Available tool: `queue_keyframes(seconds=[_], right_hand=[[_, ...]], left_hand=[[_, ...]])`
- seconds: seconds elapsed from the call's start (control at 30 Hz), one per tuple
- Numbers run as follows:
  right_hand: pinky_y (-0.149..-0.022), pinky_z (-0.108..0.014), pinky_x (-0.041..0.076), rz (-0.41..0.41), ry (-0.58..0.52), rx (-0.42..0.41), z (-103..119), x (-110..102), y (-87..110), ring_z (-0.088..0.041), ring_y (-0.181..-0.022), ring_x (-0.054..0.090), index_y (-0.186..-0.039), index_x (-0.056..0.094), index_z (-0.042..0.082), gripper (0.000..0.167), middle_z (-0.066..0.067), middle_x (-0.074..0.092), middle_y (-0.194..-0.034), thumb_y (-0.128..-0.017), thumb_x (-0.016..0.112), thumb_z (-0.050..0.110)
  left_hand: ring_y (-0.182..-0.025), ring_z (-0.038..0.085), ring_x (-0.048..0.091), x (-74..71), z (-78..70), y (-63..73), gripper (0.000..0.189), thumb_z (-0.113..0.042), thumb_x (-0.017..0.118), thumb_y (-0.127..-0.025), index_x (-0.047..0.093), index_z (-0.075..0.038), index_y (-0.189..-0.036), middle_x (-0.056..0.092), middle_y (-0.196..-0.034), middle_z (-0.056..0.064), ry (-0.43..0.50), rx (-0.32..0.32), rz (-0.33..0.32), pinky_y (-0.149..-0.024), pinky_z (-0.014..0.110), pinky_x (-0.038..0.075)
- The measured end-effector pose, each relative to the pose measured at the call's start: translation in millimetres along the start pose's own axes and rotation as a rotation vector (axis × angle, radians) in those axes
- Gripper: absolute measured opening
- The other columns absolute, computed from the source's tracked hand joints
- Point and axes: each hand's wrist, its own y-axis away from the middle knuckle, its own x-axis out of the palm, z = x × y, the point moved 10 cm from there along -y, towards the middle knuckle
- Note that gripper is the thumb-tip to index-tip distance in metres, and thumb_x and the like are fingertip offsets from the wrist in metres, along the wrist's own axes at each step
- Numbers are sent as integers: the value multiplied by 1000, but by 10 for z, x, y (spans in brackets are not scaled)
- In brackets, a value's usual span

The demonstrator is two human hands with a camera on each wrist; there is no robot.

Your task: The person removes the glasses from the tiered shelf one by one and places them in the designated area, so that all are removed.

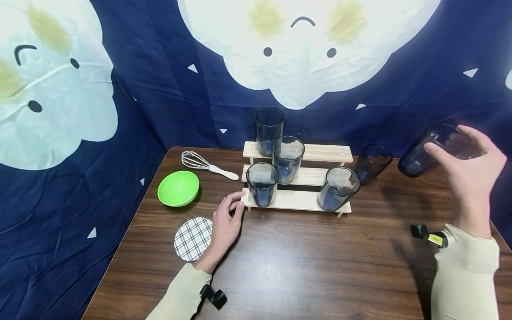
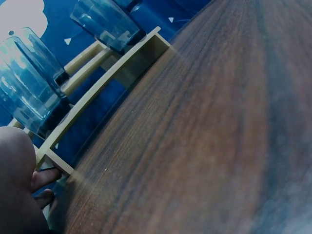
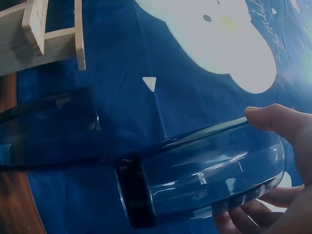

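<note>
My right hand (image 1: 476, 164) grips a dark blue-tinted glass (image 1: 420, 153) near its rim, tilted and raised above the table's right side. In the right wrist view the thumb and fingers lie around that glass (image 3: 204, 180). At the left end of a stepped wooden rack (image 1: 296, 200), my left hand (image 1: 227, 222) touches the lowest shelf's edge with its fingers. On the rack stand glasses: one on top (image 1: 270, 129), one on the middle step (image 1: 288, 160), and two on the lowest, a left glass (image 1: 262, 186) and a right glass (image 1: 338, 189). Another glass (image 1: 373, 164) stands right of the rack.
A white whisk (image 1: 208, 165) lies at the back left. In front of it sits a green bowl (image 1: 178, 189), with a round checked coaster (image 1: 193, 240) nearer me. A dark blue patterned cloth (image 1: 152, 80) hangs behind the brown table (image 1: 312, 266).
</note>
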Motion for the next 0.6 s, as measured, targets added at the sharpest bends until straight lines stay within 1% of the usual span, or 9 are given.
queue_keyframes(seconds=[0.07,0.17,0.23,0.3,0.33,0.37,0.47,0.53,0.6], right_hand=[[-82,-12,52,3,36,6,-38,-12,-22,-5,-93,66,-128,81,13,61,9,74,-100,-74,89,-15],[-83,-12,52,9,104,3,-94,-17,-53,-3,-94,65,-131,80,14,61,12,73,-101,-76,90,-11],[-82,-12,52,11,108,15,-143,-22,-75,-3,-93,66,-132,80,14,61,11,73,-101,-76,91,-10],[-83,-11,52,19,145,18,-181,-19,-94,-1,-92,66,-133,79,15,61,13,73,-102,-77,91,-7],[-82,-11,52,24,151,25,-203,-13,-103,0,-92,66,-133,79,16,61,13,73,-102,-77,92,-7],[-82,-10,52,28,139,34,-228,-9,-112,0,-91,67,-132,79,15,62,12,73,-102,-77,92,-8],[-83,-10,52,43,184,38,-278,7,-124,2,-91,67,-132,78,19,61,16,72,-102,-78,93,-5],[-84,-11,50,50,219,38,-307,14,-125,3,-91,65,-134,77,21,61,18,71,-103,-79,93,-2],[-85,-13,48,56,270,34,-331,15,-124,5,-91,63,-136,76,22,62,22,69,-103,-81,93,2]], left_hand=[[-112,16,80,14,28,-5,25,-15,69,-109,76,-22,-132,86,-110,2,-22,-5,2,-116,38,47],[-109,17,81,14,22,-4,24,-16,68,-109,76,-21,-132,85,-111,4,-14,4,-1,-108,37,50],[-108,20,82,6,0,-2,24,-16,68,-109,76,-20,-132,85,-112,7,-2,14,-6,-107,39,51],[-108,23,82,0,-25,0,24,-16,68,-109,76,-18,-131,85,-113,10,12,18,-10,-107,43,51],[-108,23,82,-2,-32,-2,24,-16,68,-109,76,-18,-132,84,-114,10,14,13,-8,-107,44,51],[-108,25,82,-8,-53,-2,24,-15,69,-108,76,-17,-131,84,-115,11,23,12,-9,-108,47,52],[-108,28,82,-16,-88,1,25,-13,69,-108,76,-15,-131,84,-115,13,37,-2,-5,-108,54,52],[-109,28,82,-18,-101,0,25,-12,69,-108,76,-15,-131,84,-116,12,32,-10,-3,-108,56,51],[-109,27,82,-17,-88,1,25,-13,68,-108,76,-16,-131,84,-114,12,19,-10,-6,-108,53,51]])
